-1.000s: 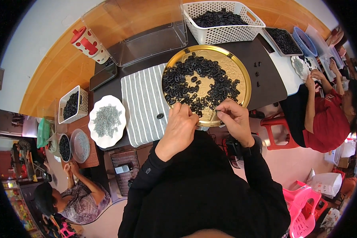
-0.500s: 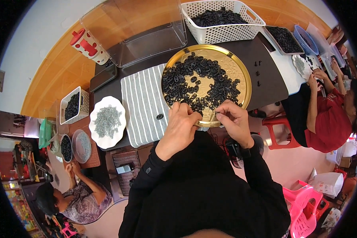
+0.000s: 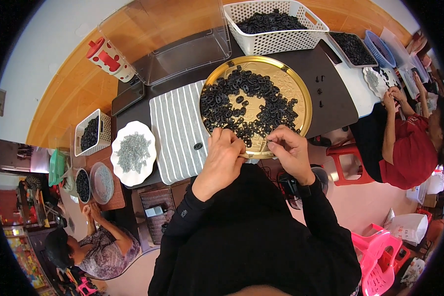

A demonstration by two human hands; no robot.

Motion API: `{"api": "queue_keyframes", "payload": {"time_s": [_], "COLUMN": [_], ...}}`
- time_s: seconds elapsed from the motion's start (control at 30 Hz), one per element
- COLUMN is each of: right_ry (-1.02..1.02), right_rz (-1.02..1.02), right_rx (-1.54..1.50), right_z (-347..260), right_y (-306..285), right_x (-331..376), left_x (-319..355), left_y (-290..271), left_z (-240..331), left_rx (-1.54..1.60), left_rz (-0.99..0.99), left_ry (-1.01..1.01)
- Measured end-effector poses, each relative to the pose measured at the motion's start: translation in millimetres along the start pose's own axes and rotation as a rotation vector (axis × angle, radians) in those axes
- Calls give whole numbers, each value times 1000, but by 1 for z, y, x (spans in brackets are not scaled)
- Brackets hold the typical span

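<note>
on dark tabletop [image 3: 330, 93], both hands met at the gold tray's [image 3: 301, 86] near rim, left hand [image 3: 224, 155] and right hand [image 3: 287, 150] fingers pinching one small black piece [image 3: 267, 143] between them, heap just beyond.

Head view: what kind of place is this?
Likely a small home-style workshop for hand assembly: a gold tray of small black parts, white baskets with more of them, and other people sorting at the same dark table.
</note>
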State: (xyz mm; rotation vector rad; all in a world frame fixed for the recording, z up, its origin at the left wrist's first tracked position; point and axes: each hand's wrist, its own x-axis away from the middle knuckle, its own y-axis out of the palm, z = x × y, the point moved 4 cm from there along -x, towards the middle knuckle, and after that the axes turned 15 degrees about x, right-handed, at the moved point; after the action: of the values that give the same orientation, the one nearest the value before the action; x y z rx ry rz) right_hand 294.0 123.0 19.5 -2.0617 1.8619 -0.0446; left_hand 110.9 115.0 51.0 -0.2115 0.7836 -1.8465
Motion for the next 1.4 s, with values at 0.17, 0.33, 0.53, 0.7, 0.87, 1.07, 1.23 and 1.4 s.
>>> {"api": "queue_keyframes", "payload": {"time_s": [0.17, 0.33, 0.53, 0.7, 0.87, 1.07, 1.23, 1.4], "right_ry": [-5, -10, -14, -29, -3, -89, -171, -282], "right_rz": [9, 32, 37, 50, 75, -64, -209, -158], "right_rx": [-18, -28, -36, -58, -64, -74, 13, 117], "right_z": [-3, -4, -4, -2, -6, -28, -45, -58], "right_y": [-1, -3, -3, -3, -5, 13, 39, 55], "right_x": [-1, 0, -1, -1, 1, 1, -1, 1], "left_x": [-4, -11, -20, -28, -21, 4, 32, 42], "left_y": [4, 8, 18, 31, 24, -12, -13, -22], "left_z": [12, 18, 12, 12, 13, 6, -15, -21], "left_rx": [-38, -32, -127, -204, -126, 439, 785, 849], "left_rz": [-24, -78, -49, -95, -20, 151, 229, 312], "left_ry": [46, 109, 153, 107, 181, 174, -58, -67]}}
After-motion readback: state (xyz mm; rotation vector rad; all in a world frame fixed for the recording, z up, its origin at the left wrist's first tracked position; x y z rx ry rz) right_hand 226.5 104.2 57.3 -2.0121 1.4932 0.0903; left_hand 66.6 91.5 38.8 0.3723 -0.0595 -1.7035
